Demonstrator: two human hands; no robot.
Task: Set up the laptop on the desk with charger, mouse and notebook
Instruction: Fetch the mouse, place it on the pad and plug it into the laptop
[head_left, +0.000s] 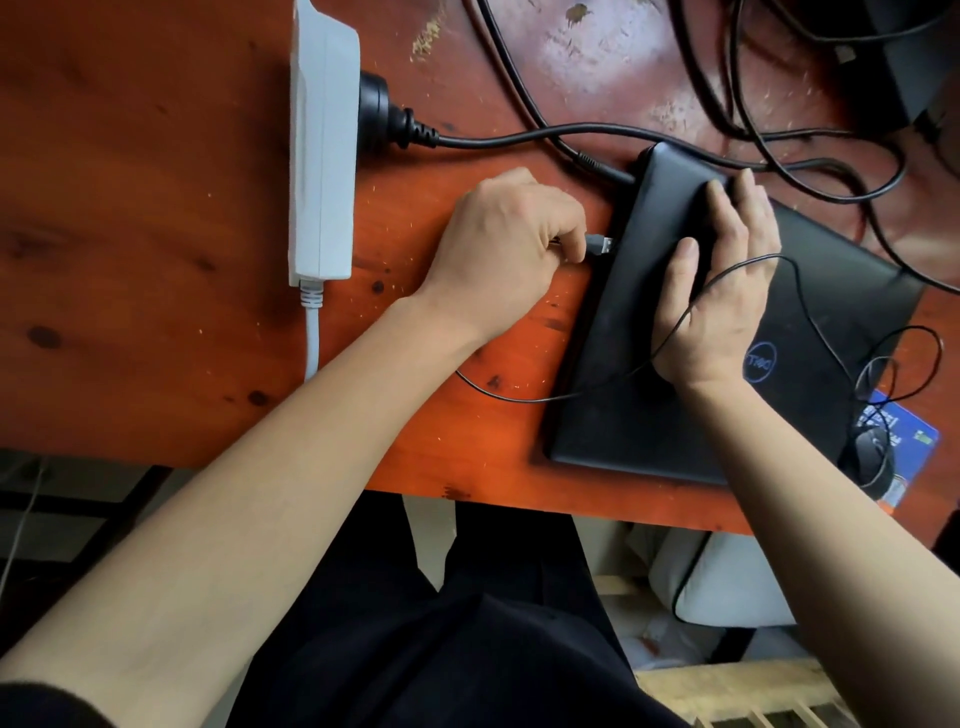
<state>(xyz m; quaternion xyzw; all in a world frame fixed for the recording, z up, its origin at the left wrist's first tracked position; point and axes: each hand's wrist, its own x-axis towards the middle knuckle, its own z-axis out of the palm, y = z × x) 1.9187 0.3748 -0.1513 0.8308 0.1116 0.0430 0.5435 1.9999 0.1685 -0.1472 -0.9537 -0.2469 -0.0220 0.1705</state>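
Note:
A closed black laptop (649, 395) lies on the wooden desk (156, 234). My left hand (504, 254) pinches the mouse's USB plug (601, 244), whose metal tip sits right at the laptop's left edge. My right hand (722, 291) rests flat on the lid, fingers spread, with the thin mouse cable (524, 397) draped over it. The black mouse (872, 460) sits at the laptop's right on a blue notebook (919, 431). A charger cable (519, 137) runs from a black plug (384, 111) in the white power strip (324, 150) towards the laptop's far left corner.
Several black cables (779, 135) loop over the far right of the desk, beside a dark object (914, 62) at the top right. The desk's front edge is just above my lap. A white cord (311, 332) leaves the power strip.

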